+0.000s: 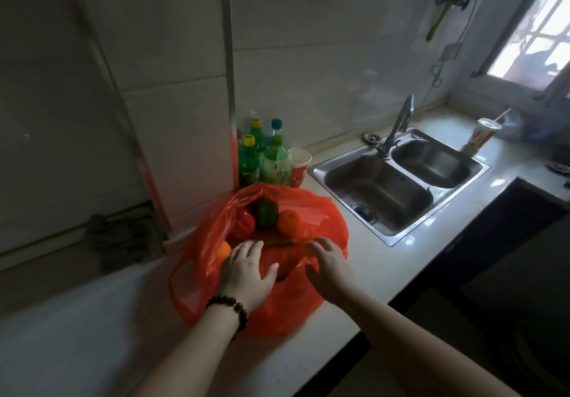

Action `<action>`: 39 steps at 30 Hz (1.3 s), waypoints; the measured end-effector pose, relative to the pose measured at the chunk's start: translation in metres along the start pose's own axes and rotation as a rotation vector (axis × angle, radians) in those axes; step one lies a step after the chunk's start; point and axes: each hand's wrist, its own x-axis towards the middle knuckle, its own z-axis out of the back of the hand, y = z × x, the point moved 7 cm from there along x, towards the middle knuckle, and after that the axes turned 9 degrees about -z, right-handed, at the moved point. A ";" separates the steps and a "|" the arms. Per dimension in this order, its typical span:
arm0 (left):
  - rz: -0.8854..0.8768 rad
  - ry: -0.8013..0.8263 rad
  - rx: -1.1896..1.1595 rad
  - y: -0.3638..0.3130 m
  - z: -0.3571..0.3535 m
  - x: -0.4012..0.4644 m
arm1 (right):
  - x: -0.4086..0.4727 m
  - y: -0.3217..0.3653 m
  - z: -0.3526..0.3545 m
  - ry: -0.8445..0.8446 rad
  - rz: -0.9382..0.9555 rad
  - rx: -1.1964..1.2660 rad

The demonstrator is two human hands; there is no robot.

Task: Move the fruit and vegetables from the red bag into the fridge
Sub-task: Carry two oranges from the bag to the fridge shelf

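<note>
A red plastic bag lies open on the white counter. Inside it I see a red pepper, a green pepper, an orange and a second orange at the bag's left edge. A thin green stalk lies across the opening. My left hand, with a bead bracelet on its wrist, rests flat on the bag's near side, fingers spread. My right hand touches the bag's right rim with curled fingers. The fridge is out of view.
Several green bottles and a red paper cup stand behind the bag against the tiled wall. A double steel sink with a tap lies to the right. A cup with a straw stands beyond it. The counter edge runs diagonally at lower right.
</note>
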 end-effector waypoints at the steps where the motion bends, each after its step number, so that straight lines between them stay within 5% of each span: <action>1: 0.005 -0.002 0.001 0.001 -0.005 0.004 | 0.010 0.003 -0.003 0.009 0.015 0.002; 16: -0.031 -0.022 0.044 -0.012 -0.049 0.116 | 0.097 -0.046 -0.046 0.289 0.188 -0.147; 30: 0.056 0.315 0.517 -0.015 -0.113 0.194 | 0.120 -0.080 -0.062 0.385 0.282 -0.116; 39: 0.180 0.016 0.172 -0.011 -0.079 0.173 | 0.119 -0.076 -0.064 0.415 0.354 -0.081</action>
